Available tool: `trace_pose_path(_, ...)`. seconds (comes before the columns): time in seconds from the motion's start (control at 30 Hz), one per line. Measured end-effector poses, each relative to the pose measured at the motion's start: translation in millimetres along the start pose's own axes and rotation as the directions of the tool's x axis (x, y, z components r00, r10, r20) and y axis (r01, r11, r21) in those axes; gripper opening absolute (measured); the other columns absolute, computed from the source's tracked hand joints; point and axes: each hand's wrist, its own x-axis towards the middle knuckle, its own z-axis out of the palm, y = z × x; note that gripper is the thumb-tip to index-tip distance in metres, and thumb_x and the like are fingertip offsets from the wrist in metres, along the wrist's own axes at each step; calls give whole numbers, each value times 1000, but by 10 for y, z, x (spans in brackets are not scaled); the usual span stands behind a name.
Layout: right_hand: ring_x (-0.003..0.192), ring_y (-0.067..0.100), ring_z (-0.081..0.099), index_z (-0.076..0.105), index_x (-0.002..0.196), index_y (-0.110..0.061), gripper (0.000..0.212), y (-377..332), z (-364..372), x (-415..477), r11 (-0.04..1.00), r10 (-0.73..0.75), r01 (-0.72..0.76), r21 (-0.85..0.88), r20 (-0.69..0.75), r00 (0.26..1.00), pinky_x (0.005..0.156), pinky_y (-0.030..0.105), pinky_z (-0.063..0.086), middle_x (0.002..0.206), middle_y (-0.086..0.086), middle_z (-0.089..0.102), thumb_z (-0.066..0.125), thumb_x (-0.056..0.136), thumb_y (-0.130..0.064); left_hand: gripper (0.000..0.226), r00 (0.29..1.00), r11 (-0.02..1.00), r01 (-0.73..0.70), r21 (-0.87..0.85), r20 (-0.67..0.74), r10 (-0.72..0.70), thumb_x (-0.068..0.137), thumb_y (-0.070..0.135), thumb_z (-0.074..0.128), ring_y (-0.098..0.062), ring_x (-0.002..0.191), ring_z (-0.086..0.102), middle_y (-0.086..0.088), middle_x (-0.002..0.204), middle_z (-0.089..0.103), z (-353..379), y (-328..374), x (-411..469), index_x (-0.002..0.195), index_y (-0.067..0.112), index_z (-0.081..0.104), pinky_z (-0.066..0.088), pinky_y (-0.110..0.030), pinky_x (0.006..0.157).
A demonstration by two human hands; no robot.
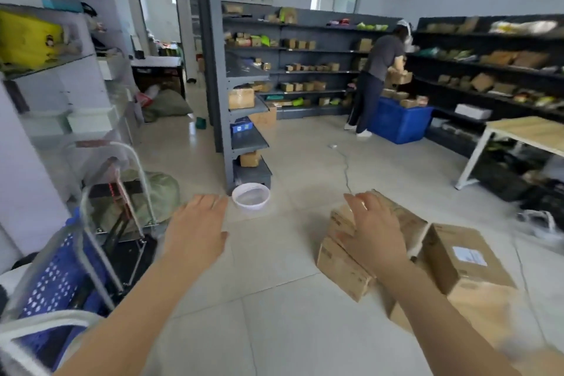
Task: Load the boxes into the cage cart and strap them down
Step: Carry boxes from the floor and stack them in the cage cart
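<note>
Fingers of my right hand (pixel 374 232) lie spread and straight, on or just over the top cardboard box (pixel 412 223), gripping nothing; my left hand (pixel 197 229) hangs open above the floor. I should bring the left across, clamp both ends of that box, and lift it level off the box beneath (pixel 341 268). Then I should swing it left to the blue cage cart (pixel 55 281), well apart.

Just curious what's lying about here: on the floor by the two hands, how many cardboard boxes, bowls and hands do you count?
Brown cardboard boxes: 3 clear, the top box under the right hand, the lower box, the white-labelled box; blurred brown beneath may hide more.
White round bowl: 1
Bare hands: 2, left hand and right hand
Total: 6
</note>
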Motion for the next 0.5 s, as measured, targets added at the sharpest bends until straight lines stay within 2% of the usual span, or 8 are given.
trace_pose_path(0.17, 132, 26, 36, 40, 142, -24, 70, 564, -244, -558, 969, 223, -222, -108, -2, 975, 110, 36, 28, 140, 3, 44, 70, 82, -41, 64, 978, 976, -208, -63, 19, 210, 88, 35, 60, -25, 130, 42, -2, 141, 47, 122, 675, 108, 145, 18, 37, 38, -36, 97)
trace_pose_path(0.27, 132, 24, 33, 37, 142, -26, 68, 893, -375, -900, 934, 331, -327, -147, 4, 944, 109, 35, 29, 139, 1, 42, 67, 83, -42, 64, 948, 945, -313, -99, 30, 317, 87, 33, 63, -25, 129, 44, -2, 139, 49, 183, 1109, 125, 144, 17, 39, 40, -36, 96)
trace_pose_path(0.4, 134, 23, 33, 34, 145, -26, 72, 1354, -536, -1336, 870, 462, -450, -201, 18, 887, 110, 34, 28, 142, 0, 40, 67, 84, -45, 61, 895, 889, -439, -129, 28, 445, 74, 30, 79, -27, 113, 57, -4, 120, 61, 228, 1727, 123, 128, 14, 57, 52, -39, 82)
trace_pose_path(0.5, 135, 22, 31, 34, 145, -25, 70, 1759, -601, -1635, 818, 551, -532, -218, 34, 834, 110, 31, 26, 142, 0, 40, 65, 85, -45, 61, 852, 844, -510, -162, 41, 523, 87, 37, 63, -22, 126, 45, 2, 135, 50, 269, 2241, 104, 140, 19, 41, 43, -34, 94)
